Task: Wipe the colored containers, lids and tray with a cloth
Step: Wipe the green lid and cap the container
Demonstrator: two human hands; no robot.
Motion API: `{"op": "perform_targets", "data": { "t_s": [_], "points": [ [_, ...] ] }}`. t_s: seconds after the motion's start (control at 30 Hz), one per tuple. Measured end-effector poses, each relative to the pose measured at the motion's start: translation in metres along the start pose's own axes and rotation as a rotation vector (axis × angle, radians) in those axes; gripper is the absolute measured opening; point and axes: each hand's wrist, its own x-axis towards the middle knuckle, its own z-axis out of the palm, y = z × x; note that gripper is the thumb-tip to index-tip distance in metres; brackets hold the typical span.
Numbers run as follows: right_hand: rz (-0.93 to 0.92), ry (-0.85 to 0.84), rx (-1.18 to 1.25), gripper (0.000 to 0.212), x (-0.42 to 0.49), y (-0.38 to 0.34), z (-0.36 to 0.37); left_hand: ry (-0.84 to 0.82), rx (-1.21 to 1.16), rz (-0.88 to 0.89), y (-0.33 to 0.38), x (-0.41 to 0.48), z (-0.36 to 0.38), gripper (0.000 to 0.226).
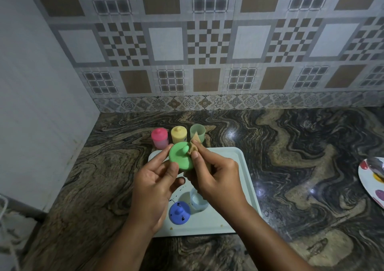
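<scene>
Two hands at frame centre, left hand (153, 179) pinching green lid (181, 156), right hand (216, 177) pressing tan cloth (192, 147) against it, white tray (243, 166) below on marbled counter (301, 146).

Both forearms enter bare from about six o'clock, with no sleeve in view. The left hand (154, 179) and right hand (216, 174) are bare, with short, unpainted nails.

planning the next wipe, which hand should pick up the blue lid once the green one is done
Left. The left hand only pinches the green lid, and the blue lid lies on the tray just below it. The right hand holds the cloth.
</scene>
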Motion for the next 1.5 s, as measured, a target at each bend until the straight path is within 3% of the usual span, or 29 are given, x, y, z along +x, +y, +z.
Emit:
{"op": "perform_targets", "data": {
  "t_s": [0.17, 0.33, 0.47, 0.57, 0.8, 0.93, 1.1, 1.2, 1.5],
  "points": [
    [0.064, 0.018, 0.039, 0.039, 0.004, 0.001, 0.0, 0.015, -0.045, -0.044, -0.003, -0.001, -0.001, 0.038],
    [0.065, -0.061, 0.067, 0.041, -0.004, 0.003, 0.0, -0.033, 0.021, 0.005, -0.003, -0.002, 0.002, 0.061],
    [-0.034, -0.049, 0.002, 0.037, -0.01, 0.0, 0.0, 0.013, -0.011, -0.026, -0.002, 0.002, -0.005, 0.046],
    [0.035, -0.007, 0.002, 0.039, -0.005, -0.001, -0.001, -0.03, -0.007, -0.071, -0.002, 0.004, -0.01, 0.043],
    [0.101, -0.045, -0.009, 0.05, -0.001, 0.01, 0.001, -0.003, 0.296, 0.072, -0.003, 0.005, -0.011, 0.038],
    [0.108, -0.046, -0.04, 0.041, 0.0, 0.014, -0.001, -0.009, 0.472, 0.155, -0.007, 0.004, -0.012, 0.028],
    [0.127, -0.084, -0.024, 0.045, 0.001, 0.017, 0.0, 0.03, 0.61, 0.268, -0.012, 0.009, -0.015, 0.023],
    [0.117, -0.055, -0.013, 0.034, 0.003, 0.019, -0.004, 0.057, 0.645, 0.366, -0.013, 0.014, -0.019, 0.02],
    [0.093, -0.013, -0.064, 0.041, 0.008, 0.034, -0.009, 0.11, 0.774, 0.354, -0.024, 0.023, -0.03, 0.015]
  ]
}}
